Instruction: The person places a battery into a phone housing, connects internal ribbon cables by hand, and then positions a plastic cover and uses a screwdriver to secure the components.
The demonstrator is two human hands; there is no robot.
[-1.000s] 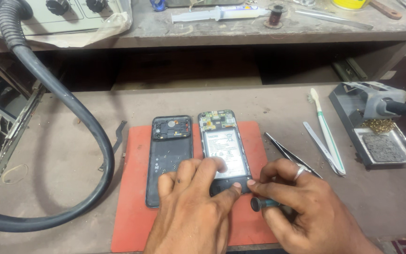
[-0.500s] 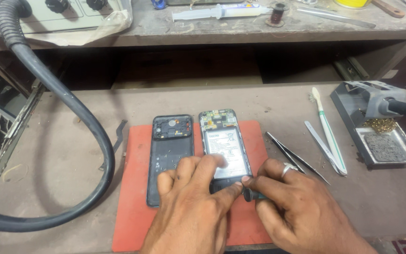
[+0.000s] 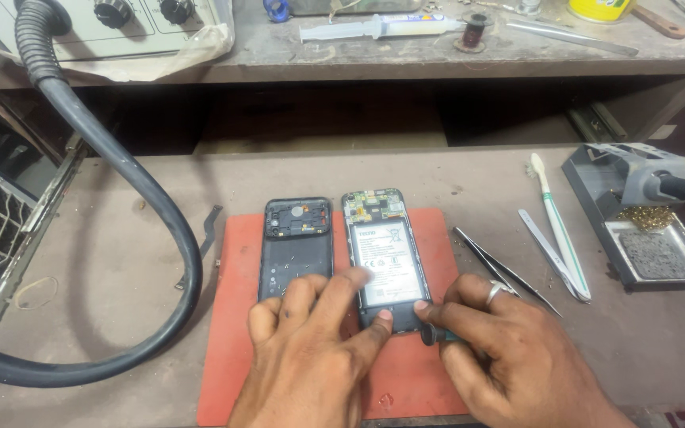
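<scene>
An opened phone (image 3: 384, 254), its battery and circuit board exposed, lies on a red mat (image 3: 231, 349) on the tabletop (image 3: 105, 261), with its removed back cover (image 3: 296, 246) set just beside it. The left hand (image 3: 311, 349) presses spread fingers on the phone's lower end, apparently to steady it, while the right hand (image 3: 509, 349) pinches a small dark-handled screwdriver (image 3: 436, 334) at the bottom edge. Tweezers (image 3: 505, 269) and a brush (image 3: 558, 226) lie near the right hand, seemingly kept within reach.

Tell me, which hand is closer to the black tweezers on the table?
Right. The right hand lies against the lower end of the black tweezers, while the left hand is farther away, across the opened phone, on the red mat.
</scene>
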